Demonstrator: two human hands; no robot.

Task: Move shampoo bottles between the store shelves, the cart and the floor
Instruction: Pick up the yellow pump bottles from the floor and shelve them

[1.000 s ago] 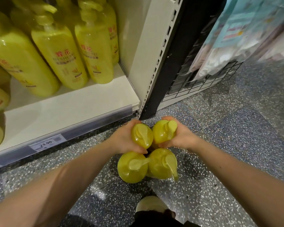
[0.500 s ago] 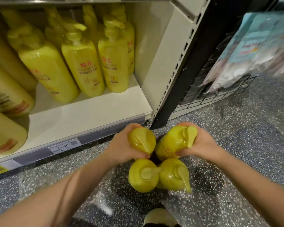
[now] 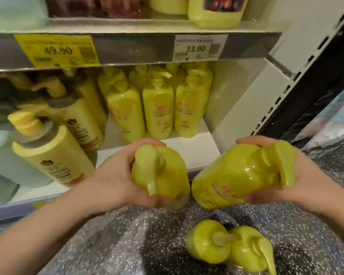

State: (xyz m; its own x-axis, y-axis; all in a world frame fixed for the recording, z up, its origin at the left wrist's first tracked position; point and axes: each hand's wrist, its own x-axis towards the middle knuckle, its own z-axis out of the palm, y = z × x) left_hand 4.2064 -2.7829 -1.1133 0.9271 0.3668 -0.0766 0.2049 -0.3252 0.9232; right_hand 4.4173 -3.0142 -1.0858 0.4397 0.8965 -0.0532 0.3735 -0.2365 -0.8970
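While my hands hover before the lower shelf (image 3: 189,155), my left hand (image 3: 115,175) grips one yellow shampoo bottle (image 3: 167,175) and my right hand (image 3: 310,183) grips another (image 3: 236,179); two more bottles (image 3: 226,247) stand on the floor (image 3: 127,245) below my right hand.

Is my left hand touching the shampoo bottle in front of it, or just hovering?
Touching. The head view shows the left hand curled round the left shampoo bottle, thumb across its far side and fingers under it.
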